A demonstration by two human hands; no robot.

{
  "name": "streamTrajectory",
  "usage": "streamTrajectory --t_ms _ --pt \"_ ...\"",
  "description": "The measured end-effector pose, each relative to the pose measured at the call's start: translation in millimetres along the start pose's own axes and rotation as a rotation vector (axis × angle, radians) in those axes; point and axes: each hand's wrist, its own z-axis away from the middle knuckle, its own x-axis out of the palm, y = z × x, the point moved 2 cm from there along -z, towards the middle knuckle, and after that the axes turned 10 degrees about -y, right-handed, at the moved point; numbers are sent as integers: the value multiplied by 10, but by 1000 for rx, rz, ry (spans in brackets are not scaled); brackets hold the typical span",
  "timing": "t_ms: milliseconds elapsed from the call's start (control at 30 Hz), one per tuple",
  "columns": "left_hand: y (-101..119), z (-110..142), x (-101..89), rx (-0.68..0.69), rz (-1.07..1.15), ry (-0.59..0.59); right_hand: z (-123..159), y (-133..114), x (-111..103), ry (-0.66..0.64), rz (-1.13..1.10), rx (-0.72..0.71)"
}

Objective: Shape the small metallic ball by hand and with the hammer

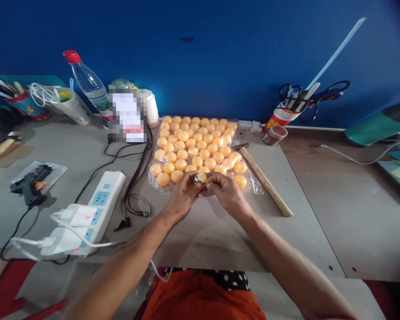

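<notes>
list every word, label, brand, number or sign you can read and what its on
Nothing reads clearly.
Red-and-white cup: yellow marks, too blurred.
Bottle label: too small.
White panel: pixelated.
Blue cup: yellow marks, too blurred.

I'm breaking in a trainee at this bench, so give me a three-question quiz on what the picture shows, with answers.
1. Which tool lies beside the orange balls, on the right?
A) glue gun
B) hammer
C) scissors

2. True or false: the bottle has a blue cap.

3. Fill in the gap: the shiny piece is between the fingers of the left hand and those of the ____.

Key:
1. B
2. False; the cap is red.
3. right hand
</notes>
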Motion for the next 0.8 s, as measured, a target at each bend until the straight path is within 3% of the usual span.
streamTrajectory --t_ms 633,800 --pt "0 16 68 62 31 -19 -21 31 11 84 -97 69" --pt "8 2 69 21 134 -40 -34 -19 1 18 -289 94"
